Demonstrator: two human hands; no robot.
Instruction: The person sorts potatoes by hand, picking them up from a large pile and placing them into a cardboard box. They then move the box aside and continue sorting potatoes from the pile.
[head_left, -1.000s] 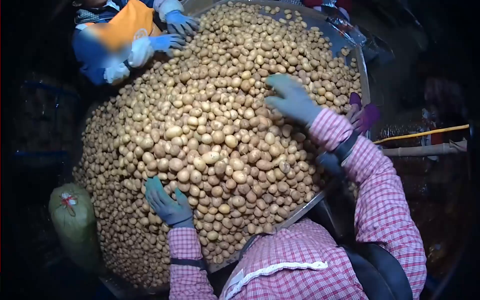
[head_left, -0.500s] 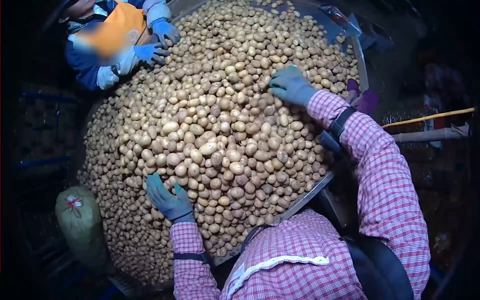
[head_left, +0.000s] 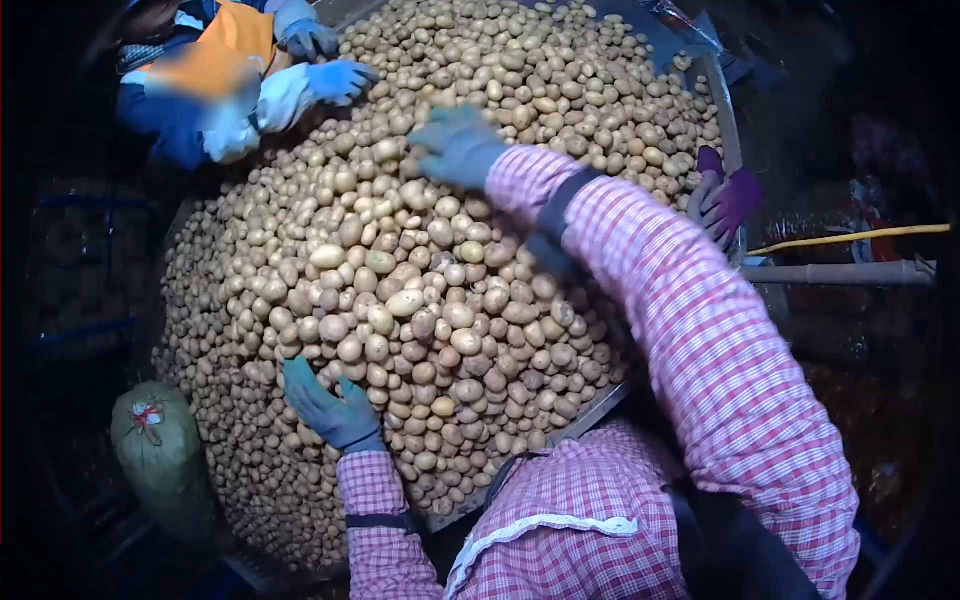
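Note:
A large heap of potatoes (head_left: 400, 270) spreads under both hands. My left hand (head_left: 335, 408), in a blue-green glove, rests on the near left of the heap with its fingers stretched out and thumb apart. Nothing is held in it. Over the upper middle of the heap reaches my right hand (head_left: 458, 147), gloved the same way and slightly blurred. Its fingers look outstretched and apart, and no potato shows in its grasp. Whether its fingertips touch the potatoes is hard to see.
Across the heap at upper left, a co-worker's blue-gloved hand (head_left: 340, 80) lies at the potatoes. Purple gloves (head_left: 728, 200) are at the right rim (head_left: 728, 120). A tied green sack (head_left: 162, 455) stands at lower left. A pole (head_left: 840, 273) juts from the right.
My right hand has swept left and slightly farther out over the heap. My left hand stays nearly in place. The co-worker's near hand has moved right over the potatoes.

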